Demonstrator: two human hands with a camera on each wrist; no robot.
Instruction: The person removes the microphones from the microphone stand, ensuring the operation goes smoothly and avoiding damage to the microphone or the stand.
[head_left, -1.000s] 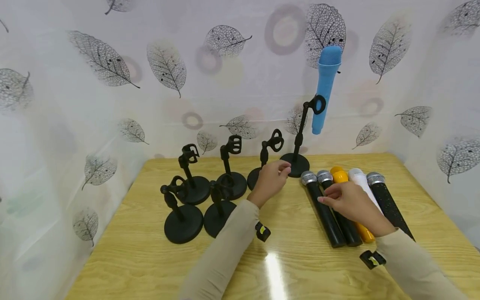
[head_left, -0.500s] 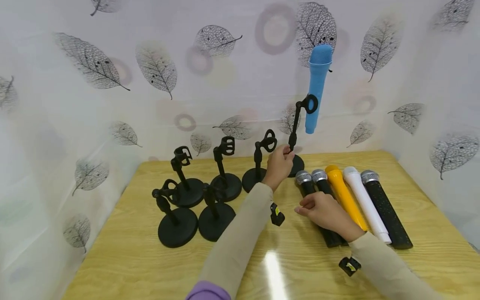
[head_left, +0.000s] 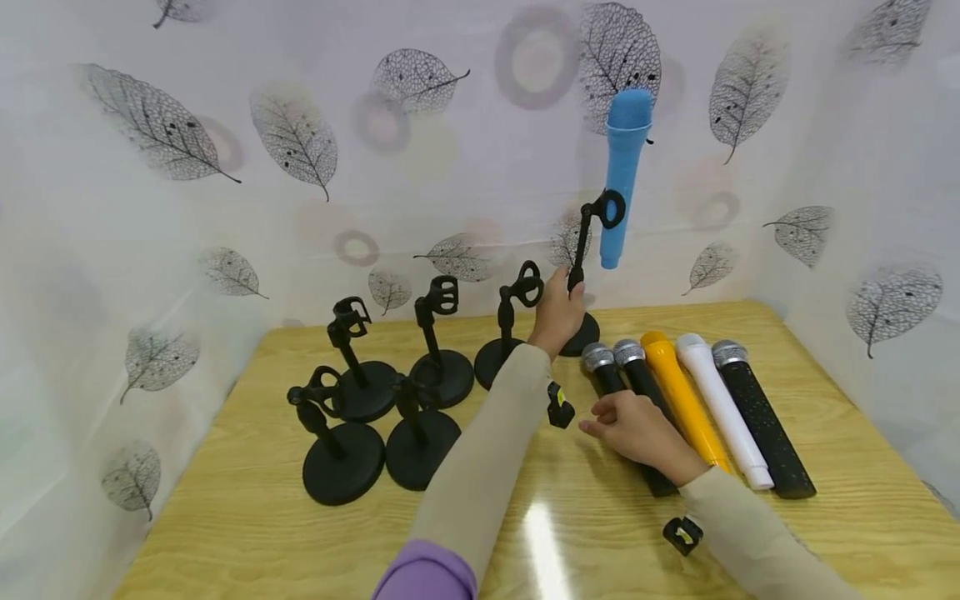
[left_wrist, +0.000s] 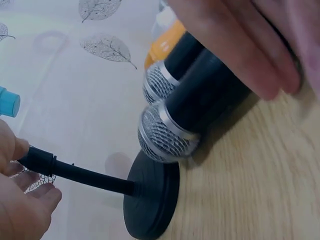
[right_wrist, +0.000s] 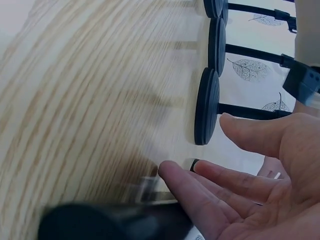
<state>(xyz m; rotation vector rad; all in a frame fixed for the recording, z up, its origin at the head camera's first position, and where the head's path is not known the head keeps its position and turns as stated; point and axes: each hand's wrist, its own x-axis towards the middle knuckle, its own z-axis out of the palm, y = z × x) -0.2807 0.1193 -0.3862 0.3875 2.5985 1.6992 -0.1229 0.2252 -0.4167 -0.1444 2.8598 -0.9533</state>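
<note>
My left hand (head_left: 558,312) grips the pole of a black microphone stand (head_left: 581,237) at the back of the table; the left wrist view shows thumb and fingers around the collar (left_wrist: 40,161) of its pole. A blue microphone (head_left: 622,171) leans upright at that stand's ring clip, head up, the ring overlapping it in the head view. My right hand (head_left: 633,427) hovers over the near black microphone (head_left: 606,377) with a silver head, its fingers loosely bent and holding nothing. In the right wrist view the fingertips (right_wrist: 172,172) are just above a dark, blurred handle.
Right of centre lie another black microphone (head_left: 637,367), a yellow one (head_left: 678,396), a white one (head_left: 723,408) and a speckled black one (head_left: 765,425), side by side. Several black stands (head_left: 341,462) with bare clips stand on the left. A leaf-patterned sheet (head_left: 420,167) backs the table (head_left: 247,533).
My left hand has reached forward and right to the tall stand and taken hold of its pole. My right hand has shifted left over the microphones. The view has turned slightly right.
</note>
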